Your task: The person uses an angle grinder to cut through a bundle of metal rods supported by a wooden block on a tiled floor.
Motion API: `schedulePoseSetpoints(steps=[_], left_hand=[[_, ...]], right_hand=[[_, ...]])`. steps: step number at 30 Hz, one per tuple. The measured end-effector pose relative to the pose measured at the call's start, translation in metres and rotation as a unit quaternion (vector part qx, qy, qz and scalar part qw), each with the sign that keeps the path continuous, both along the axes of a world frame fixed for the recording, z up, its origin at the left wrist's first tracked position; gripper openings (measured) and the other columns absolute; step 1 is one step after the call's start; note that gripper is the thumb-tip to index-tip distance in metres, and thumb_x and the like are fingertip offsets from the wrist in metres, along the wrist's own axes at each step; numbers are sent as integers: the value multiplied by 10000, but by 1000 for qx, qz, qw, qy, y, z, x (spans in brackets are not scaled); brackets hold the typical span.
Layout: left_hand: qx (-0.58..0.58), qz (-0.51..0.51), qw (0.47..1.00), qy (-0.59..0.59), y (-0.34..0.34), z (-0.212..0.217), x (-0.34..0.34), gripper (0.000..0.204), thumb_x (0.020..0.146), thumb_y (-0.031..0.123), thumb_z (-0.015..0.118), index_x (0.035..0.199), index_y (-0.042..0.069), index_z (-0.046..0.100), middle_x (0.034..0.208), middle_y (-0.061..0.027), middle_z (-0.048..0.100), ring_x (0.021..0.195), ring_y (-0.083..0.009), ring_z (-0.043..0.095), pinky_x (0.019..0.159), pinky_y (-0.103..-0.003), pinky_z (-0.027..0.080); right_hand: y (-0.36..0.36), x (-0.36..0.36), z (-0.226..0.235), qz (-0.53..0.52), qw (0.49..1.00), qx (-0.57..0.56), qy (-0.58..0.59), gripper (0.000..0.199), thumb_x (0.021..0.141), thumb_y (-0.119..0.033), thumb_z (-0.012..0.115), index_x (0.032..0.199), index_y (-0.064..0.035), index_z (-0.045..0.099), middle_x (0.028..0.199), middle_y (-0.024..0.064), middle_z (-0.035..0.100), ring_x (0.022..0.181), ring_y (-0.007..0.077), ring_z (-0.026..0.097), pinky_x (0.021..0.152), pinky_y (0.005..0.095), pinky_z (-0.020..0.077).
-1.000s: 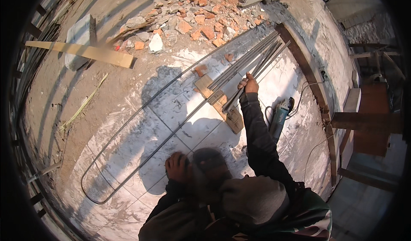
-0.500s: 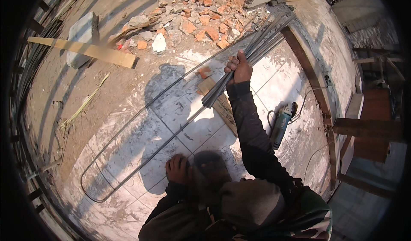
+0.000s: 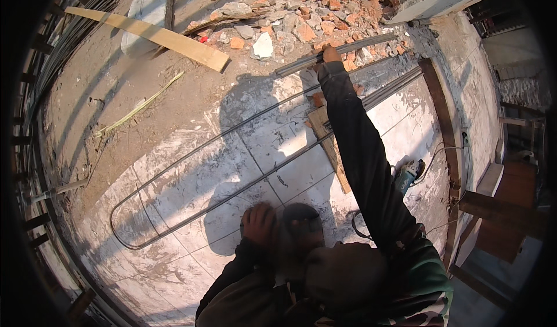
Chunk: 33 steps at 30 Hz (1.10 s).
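While nr rubble, rods in RH

The bundle of rods is a slim, dark grey sheaf of thin, straight metal lengths, lying closely side by side; the exact count cannot be told. The right hand closes its fingers around it somewhat left of the middle, hiding that stretch. It slants across the near edge of the brick rubble, its left end nearer the person, its right end farther off. It runs beyond the long bent rod, apart from it. Whether it touches the rubble is unclear.
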<state>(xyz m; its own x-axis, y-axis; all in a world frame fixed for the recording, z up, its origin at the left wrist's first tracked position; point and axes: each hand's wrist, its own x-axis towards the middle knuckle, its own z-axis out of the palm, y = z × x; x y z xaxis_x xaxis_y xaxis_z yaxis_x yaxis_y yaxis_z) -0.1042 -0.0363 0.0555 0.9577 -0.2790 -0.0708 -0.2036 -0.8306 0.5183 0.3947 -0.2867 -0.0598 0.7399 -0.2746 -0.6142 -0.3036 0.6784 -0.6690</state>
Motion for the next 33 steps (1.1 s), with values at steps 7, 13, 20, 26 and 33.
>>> schedulePoseSetpoints(steps=[7, 13, 20, 26, 33], left_hand=[[-50, -44, 997, -32, -28, -9, 25, 419, 793, 287, 682, 1147, 79, 600, 1255, -143, 521, 1203, -353, 486, 1010, -538, 339], [-49, -30, 998, -36, -17, -4, 16, 439, 780, 296, 693, 1139, 66, 591, 1250, -156, 521, 1196, -361, 484, 1005, -550, 331], [-40, -39, 997, -50, -21, -11, 13, 461, 752, 276, 697, 1147, 73, 574, 1240, -156, 519, 1198, -356, 482, 987, -533, 337], [-51, -43, 996, -51, -25, -8, 15, 481, 750, 294, 684, 1154, 61, 566, 1253, -147, 511, 1217, -351, 472, 1001, -543, 330], [-56, -59, 994, -69, -25, -6, 17, 460, 766, 270, 663, 1166, 68, 558, 1229, -166, 519, 1189, -358, 491, 983, -527, 339]], right_hand=[[-68, -3, 78, 87, 988, -125, 22, 194, 943, -148, 548, 1032, 21, 512, 879, 173, 614, 777, 334, 637, 603, 482, 518], [-9, -128, 142, 68, 987, -141, -43, 206, 889, -86, 612, 1044, 48, 598, 738, 34, 574, 562, 117, 502, 480, 292, 401], [-62, -280, 122, 98, 932, -338, -89, 208, 931, -141, 612, 1049, 30, 611, 869, 93, 685, 714, 151, 653, 649, 287, 525], [-145, -397, 140, -24, 685, -725, 65, 255, 916, -266, 653, 920, -18, 596, 768, 130, 628, 649, 268, 605, 643, 381, 480], [-271, -494, 89, -104, 569, -725, 374, 689, 758, -500, 757, 1094, 76, 582, 968, 205, 632, 921, 339, 634, 807, 399, 495]])
